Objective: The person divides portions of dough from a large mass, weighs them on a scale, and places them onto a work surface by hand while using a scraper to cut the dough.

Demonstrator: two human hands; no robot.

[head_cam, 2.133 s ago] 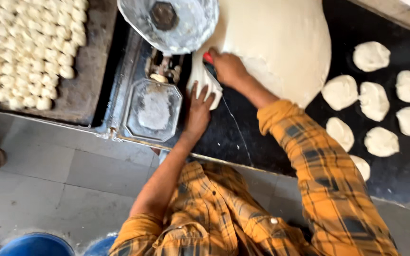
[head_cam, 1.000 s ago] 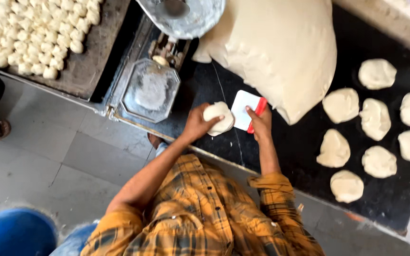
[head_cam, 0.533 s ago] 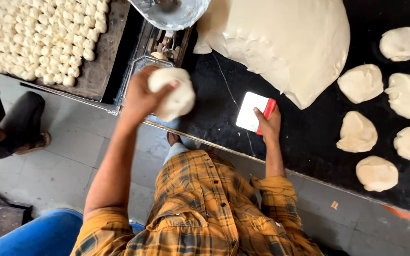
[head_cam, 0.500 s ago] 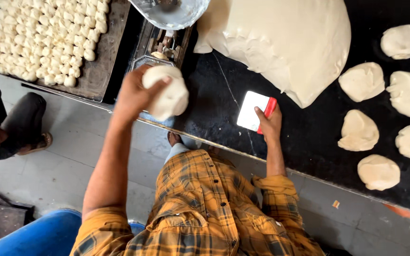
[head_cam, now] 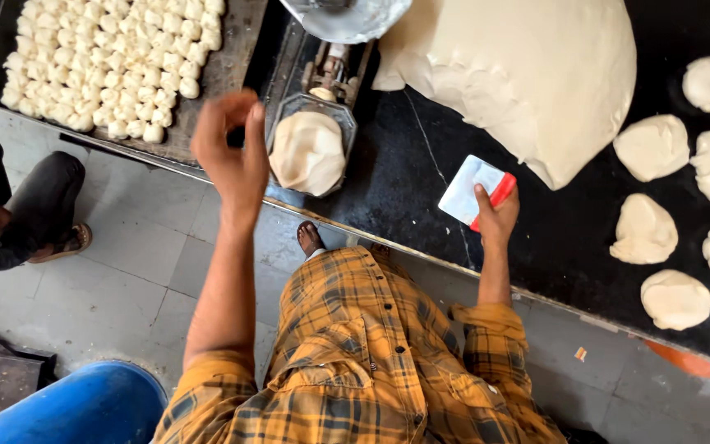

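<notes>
My left hand (head_cam: 233, 156) hovers with loosely curled fingers and nothing in it, just left of a scale pan (head_cam: 279, 115). A lump of dough (head_cam: 308, 153) lies on that pan. My right hand (head_cam: 495, 215) rests on the black worktop (head_cam: 421, 181) and grips a white dough scraper (head_cam: 474, 188) with a red edge. Just beyond the scraper lies a large mass of dough (head_cam: 527, 74).
Several cut dough portions (head_cam: 667, 222) lie on the worktop at right. At upper left a dark tray (head_cam: 228, 70) carries several small dough balls. A metal bowl (head_cam: 347, 16) stands behind the scale. A seated person's leg (head_cam: 26, 205) is at left, a blue barrel (head_cam: 76, 407) below.
My left hand carried the cut lump over to the scale pan, let it go there and drew back empty. My right hand kept the scraper on the worktop.
</notes>
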